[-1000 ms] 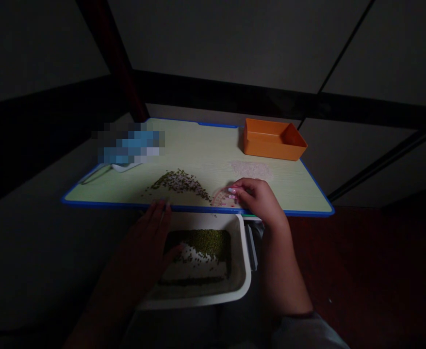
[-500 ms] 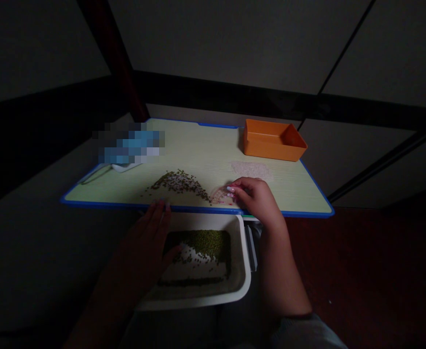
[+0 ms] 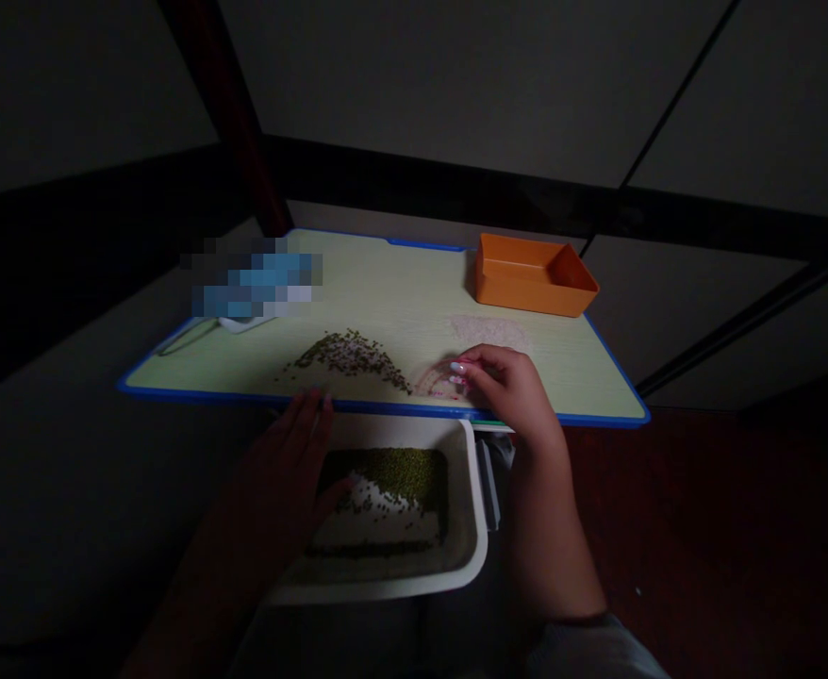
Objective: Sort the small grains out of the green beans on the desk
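Head view: pinching clear curved plastic piece (image 3: 432, 380) in right hand (image 3: 511, 382), with mixed beans and grains (image 3: 349, 355) just left of fingertips, loose pale grains (image 3: 488, 330) just beyond, orange box (image 3: 527, 298) farther out. Holding left hand (image 3: 283, 460) with fingers extended and released, white tub (image 3: 480, 538) of green beans (image 3: 410, 470) under thumb; can't tell if touching blue table edge (image 3: 386, 407).

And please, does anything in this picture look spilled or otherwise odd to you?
The mixed dark and pale grains lie loose on the tabletop rather than in a container, with a tail straggling toward the right hand. A tiny pale speck on the floor also looks stray, though too small to identify.
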{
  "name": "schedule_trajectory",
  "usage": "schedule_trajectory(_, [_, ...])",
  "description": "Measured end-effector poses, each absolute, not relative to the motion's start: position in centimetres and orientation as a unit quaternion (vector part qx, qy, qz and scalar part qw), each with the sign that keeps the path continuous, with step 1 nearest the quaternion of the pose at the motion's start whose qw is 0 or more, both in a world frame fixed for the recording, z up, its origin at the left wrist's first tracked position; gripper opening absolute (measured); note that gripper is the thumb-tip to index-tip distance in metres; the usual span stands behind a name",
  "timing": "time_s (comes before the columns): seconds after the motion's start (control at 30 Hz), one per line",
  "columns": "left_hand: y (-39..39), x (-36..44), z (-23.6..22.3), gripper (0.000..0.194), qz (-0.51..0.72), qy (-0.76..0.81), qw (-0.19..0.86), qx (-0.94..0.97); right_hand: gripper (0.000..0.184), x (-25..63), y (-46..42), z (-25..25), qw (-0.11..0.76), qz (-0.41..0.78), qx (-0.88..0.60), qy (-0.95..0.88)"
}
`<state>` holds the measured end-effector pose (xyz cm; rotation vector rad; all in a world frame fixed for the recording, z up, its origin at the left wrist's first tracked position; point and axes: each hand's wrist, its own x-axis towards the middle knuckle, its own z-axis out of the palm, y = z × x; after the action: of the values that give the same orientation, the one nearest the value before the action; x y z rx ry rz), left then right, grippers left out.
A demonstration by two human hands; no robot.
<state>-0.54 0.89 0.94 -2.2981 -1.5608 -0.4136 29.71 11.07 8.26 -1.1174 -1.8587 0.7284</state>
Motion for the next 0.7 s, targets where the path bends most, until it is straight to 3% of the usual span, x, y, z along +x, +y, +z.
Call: schedule_trajectory(0.7, [0.77, -0.35, 0.93, 0.088, -0.148, -0.556, 0.160, -0.802, 0.020, 29.36, 10.77, 8.49, 0.379, 0.238, -0.467, -0.763])
